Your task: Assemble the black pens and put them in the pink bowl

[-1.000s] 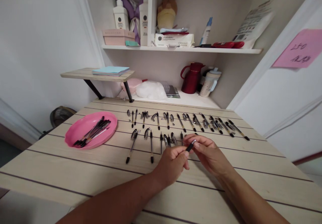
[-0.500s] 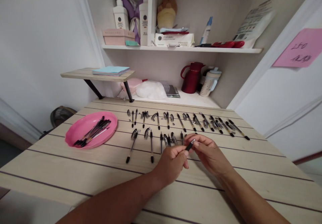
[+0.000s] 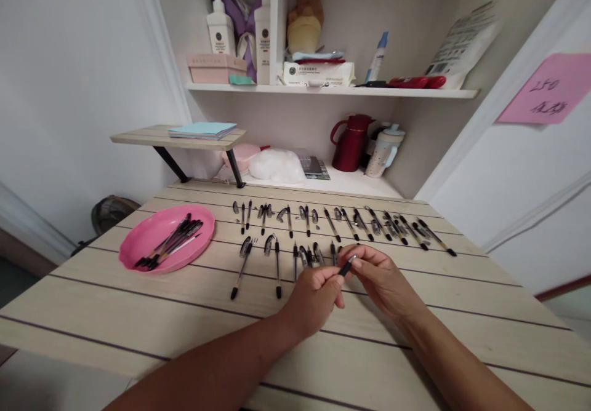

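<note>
Both my hands meet over the middle of the wooden table (image 3: pixel 138 325), pinching one black pen (image 3: pixel 346 266) between them. My left hand (image 3: pixel 316 297) is curled closed on the pen's lower end. My right hand (image 3: pixel 381 279) grips its upper end with thumb and fingers. Just beyond my hands lie two rows of pens and pen parts (image 3: pixel 332 223), several in each row. A pink oval tray (image 3: pixel 138 245) at the left holds several black pens (image 3: pixel 173 239).
A small raised shelf (image 3: pixel 152 137) with a blue notebook (image 3: pixel 203 129) stands at the back left. Behind the table are a red jug (image 3: pixel 351 143), a white cup (image 3: pixel 384 149) and a white bag (image 3: pixel 277 165). A pink note (image 3: pixel 545 88) hangs on the right wall.
Both hands with the pen have drifted slightly away from me, toward the rows of pens. Nothing else moved.
</note>
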The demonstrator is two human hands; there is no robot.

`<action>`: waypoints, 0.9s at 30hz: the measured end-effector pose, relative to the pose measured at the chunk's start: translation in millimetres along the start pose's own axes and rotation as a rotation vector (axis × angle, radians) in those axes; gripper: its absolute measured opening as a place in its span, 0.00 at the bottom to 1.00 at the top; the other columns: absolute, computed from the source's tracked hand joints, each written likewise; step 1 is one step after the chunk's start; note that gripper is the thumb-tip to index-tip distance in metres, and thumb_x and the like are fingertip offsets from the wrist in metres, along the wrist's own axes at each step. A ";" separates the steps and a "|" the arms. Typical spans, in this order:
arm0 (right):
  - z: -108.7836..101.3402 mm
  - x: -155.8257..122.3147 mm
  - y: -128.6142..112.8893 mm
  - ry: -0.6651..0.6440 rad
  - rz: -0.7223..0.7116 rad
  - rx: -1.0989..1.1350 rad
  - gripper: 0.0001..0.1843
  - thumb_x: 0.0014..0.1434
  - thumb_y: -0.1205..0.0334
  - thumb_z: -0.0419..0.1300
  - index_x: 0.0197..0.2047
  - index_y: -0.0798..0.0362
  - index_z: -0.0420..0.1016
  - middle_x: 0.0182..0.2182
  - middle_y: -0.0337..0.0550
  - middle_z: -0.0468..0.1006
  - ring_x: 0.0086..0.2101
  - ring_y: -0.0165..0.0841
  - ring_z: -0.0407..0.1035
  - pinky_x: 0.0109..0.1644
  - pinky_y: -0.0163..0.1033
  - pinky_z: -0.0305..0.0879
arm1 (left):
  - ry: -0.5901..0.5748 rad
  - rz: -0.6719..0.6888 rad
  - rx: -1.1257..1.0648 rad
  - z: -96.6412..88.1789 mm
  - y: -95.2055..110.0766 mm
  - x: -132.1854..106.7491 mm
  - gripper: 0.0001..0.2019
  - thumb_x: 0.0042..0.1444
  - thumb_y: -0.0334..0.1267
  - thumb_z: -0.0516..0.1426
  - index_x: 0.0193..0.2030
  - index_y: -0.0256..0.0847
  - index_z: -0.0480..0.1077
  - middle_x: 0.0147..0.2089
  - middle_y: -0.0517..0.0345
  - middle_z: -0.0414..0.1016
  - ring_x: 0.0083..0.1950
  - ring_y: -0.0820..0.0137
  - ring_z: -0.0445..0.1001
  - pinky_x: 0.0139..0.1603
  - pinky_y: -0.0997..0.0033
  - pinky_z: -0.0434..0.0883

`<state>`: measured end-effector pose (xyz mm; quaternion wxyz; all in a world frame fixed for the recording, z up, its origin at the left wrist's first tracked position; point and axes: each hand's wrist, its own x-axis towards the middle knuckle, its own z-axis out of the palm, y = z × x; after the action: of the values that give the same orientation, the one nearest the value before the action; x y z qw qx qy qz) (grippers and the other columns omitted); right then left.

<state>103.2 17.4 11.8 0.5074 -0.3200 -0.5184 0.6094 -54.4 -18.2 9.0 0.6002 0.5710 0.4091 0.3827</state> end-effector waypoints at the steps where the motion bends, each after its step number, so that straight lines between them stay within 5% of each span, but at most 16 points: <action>1: 0.2 0.2 0.3 -0.006 -0.002 -0.003 0.04 0.48 0.61 0.64 0.27 0.52 0.74 0.33 0.40 0.73 0.30 0.30 0.65 0.35 0.37 0.60 | -0.001 0.000 0.001 -0.2 -0.4 0.0 0.15 0.56 0.44 0.48 0.39 0.35 0.69 0.20 0.63 0.64 0.17 0.81 0.54 0.20 0.79 0.52; 7: 3.9 -1.0 -0.8 -0.012 0.030 0.016 0.09 0.50 0.56 0.62 0.33 0.51 0.74 0.34 0.43 0.74 0.28 0.30 0.65 0.35 0.38 0.61 | 0.004 0.000 -0.021 -0.1 1.3 -0.1 0.15 0.56 0.44 0.48 0.39 0.35 0.70 0.20 0.63 0.63 0.17 0.81 0.54 0.19 0.79 0.52; 11: -9.2 5.5 -2.0 0.191 -0.013 -0.046 0.15 0.51 0.48 0.59 0.34 0.52 0.73 0.32 0.44 0.74 0.27 0.31 0.65 0.35 0.40 0.62 | 0.029 -0.048 -0.066 1.7 4.9 0.2 0.15 0.55 0.42 0.48 0.40 0.33 0.69 0.20 0.64 0.63 0.16 0.82 0.52 0.18 0.79 0.49; 14: -34.0 13.7 -0.8 0.462 -0.050 -0.400 0.16 0.48 0.48 0.60 0.31 0.52 0.72 0.25 0.41 0.73 0.24 0.31 0.64 0.30 0.37 0.59 | 0.053 -0.094 -0.142 3.0 6.8 0.2 0.16 0.54 0.42 0.49 0.41 0.33 0.69 0.20 0.64 0.63 0.15 0.82 0.51 0.17 0.79 0.48; 16: -50.9 18.0 1.3 0.532 -0.032 -0.797 0.15 0.48 0.47 0.58 0.29 0.52 0.72 0.21 0.40 0.72 0.22 0.32 0.63 0.28 0.37 0.56 | 0.061 -0.119 -0.192 3.4 7.4 0.2 0.16 0.53 0.42 0.49 0.41 0.33 0.69 0.20 0.64 0.63 0.14 0.82 0.51 0.16 0.79 0.48; 19: -65.9 21.9 6.5 0.493 0.021 -1.275 0.15 0.49 0.48 0.55 0.28 0.51 0.74 0.22 0.42 0.74 0.25 0.35 0.66 0.28 0.37 0.55 | 0.065 -0.147 -0.239 3.5 7.6 0.1 0.14 0.52 0.41 0.49 0.39 0.33 0.68 0.20 0.64 0.64 0.14 0.83 0.52 0.16 0.79 0.48; 22: -68.2 24.8 11.8 0.421 0.031 -1.494 0.14 0.49 0.50 0.55 0.29 0.51 0.75 0.27 0.47 0.76 0.27 0.37 0.67 0.28 0.38 0.54 | 0.062 -0.155 -0.254 3.8 7.2 -0.1 0.13 0.50 0.39 0.50 0.37 0.33 0.68 0.22 0.62 0.65 0.15 0.82 0.55 0.16 0.79 0.49; 27: -62.4 27.0 11.3 0.395 0.002 -1.355 0.12 0.51 0.55 0.53 0.26 0.52 0.73 0.22 0.43 0.74 0.24 0.35 0.65 0.27 0.38 0.53 | 0.033 -0.156 -0.242 5.2 7.2 -0.6 0.13 0.50 0.40 0.50 0.37 0.33 0.67 0.23 0.62 0.65 0.17 0.80 0.60 0.17 0.78 0.56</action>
<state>149.6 62.9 -11.4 0.2804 -0.6704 -0.6818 0.0835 -49.7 -20.3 16.3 0.6858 0.4545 0.4127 0.3909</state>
